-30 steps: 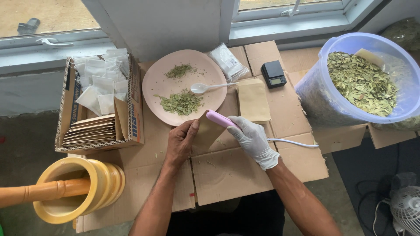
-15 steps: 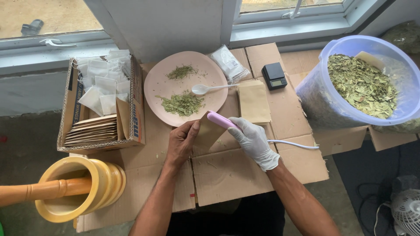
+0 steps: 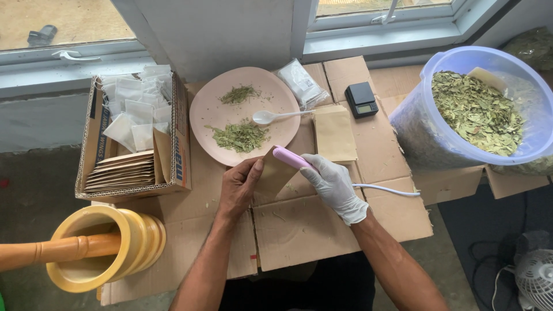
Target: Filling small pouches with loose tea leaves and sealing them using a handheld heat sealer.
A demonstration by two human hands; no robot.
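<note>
Two hands at work over flattened cardboard: the bare left hand [image 3: 239, 187] pinches a small brown paper envelope [image 3: 275, 173] by its left edge, while the gloved right hand [image 3: 334, 187] has its grip closed around a pink handheld sealer [image 3: 291, 158] with a white cord [image 3: 389, 190], pressed on the envelope's top. Just beyond sits a pink plate [image 3: 201, 109] with crushed dried leaves and a white spoon [image 3: 273, 116]. Far right, a bucket of dried leaves [image 3: 475, 109]; left, a cardboard box [image 3: 135, 138] of packets; near left, a yellow mortar [image 3: 106, 247].
</note>
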